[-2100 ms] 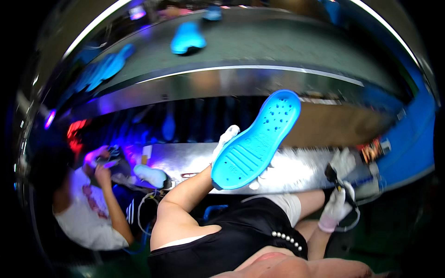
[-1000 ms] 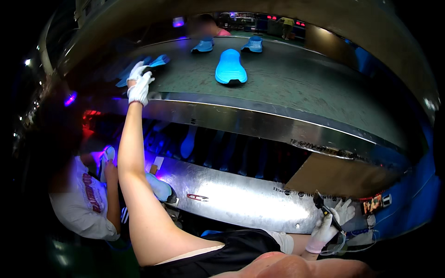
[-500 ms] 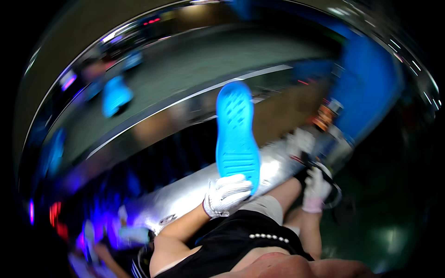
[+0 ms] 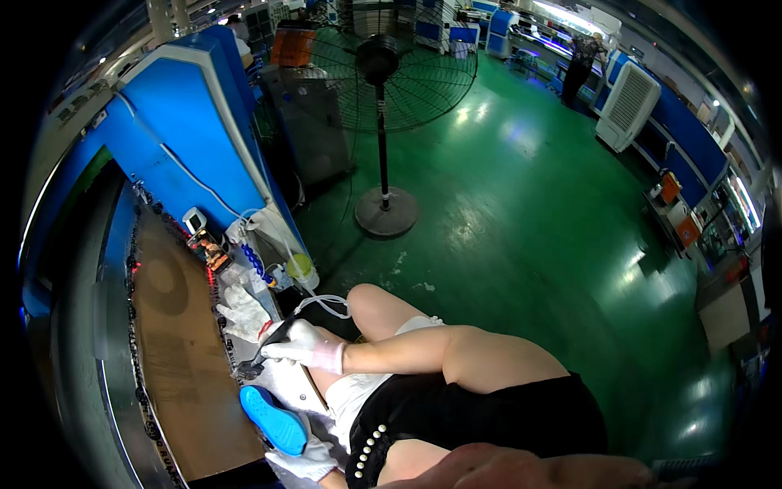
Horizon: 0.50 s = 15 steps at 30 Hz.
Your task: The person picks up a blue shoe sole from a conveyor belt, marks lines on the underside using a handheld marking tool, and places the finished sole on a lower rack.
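Note:
My left hand, in a white glove, grips the heel end of a bright blue shoe sole. The sole lies low over the edge of the metal workbench at the lower left. My right hand, also in a white glove, is closed on a black pen-like tool with a white hose. The tool's tip points down at the bench, just above the sole. A spare white glove lies on the bench beside the tool.
A blue machine housing with cables rises behind the bench, and a yellow cup sits at its foot. A large standing fan stands on the green floor. A white cooler unit and a person are far off.
The view has swung right, away from the conveyor. The blue sole, held up high before, is now down at the bench in my left hand. My right hand still holds the tool.

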Each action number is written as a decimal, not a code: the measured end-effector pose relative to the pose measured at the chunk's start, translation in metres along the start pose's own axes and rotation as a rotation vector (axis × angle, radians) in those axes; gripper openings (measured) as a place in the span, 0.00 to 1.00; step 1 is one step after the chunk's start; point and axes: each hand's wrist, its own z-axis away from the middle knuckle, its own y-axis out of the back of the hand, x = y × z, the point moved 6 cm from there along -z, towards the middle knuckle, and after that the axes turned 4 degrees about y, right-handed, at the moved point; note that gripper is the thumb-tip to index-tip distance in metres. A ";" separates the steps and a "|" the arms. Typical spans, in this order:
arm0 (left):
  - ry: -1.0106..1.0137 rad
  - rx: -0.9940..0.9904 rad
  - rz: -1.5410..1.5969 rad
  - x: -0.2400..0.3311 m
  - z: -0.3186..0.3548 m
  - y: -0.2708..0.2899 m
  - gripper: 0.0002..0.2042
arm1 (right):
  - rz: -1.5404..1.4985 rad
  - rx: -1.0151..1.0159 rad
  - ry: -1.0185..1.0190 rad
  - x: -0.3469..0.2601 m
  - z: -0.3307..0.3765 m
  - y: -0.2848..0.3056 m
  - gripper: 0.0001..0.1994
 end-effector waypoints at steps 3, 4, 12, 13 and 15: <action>0.225 -0.204 0.180 -0.010 -0.015 0.003 0.33 | 0.046 -0.016 -0.006 0.000 0.005 -0.008 0.10; 0.257 -0.275 0.232 -0.011 -0.021 0.005 0.34 | 0.086 -0.030 0.001 -0.007 0.004 -0.013 0.10; 0.343 -0.306 0.473 -0.008 -0.036 -0.023 0.36 | 0.552 -0.160 0.192 0.005 -0.005 -0.026 0.12; 0.333 -0.314 0.477 -0.004 -0.036 -0.025 0.34 | 0.757 -0.137 0.037 0.004 -0.006 -0.028 0.15; 0.341 -0.485 0.500 -0.013 -0.036 -0.074 0.29 | 0.625 -0.088 0.154 0.006 -0.021 -0.017 0.14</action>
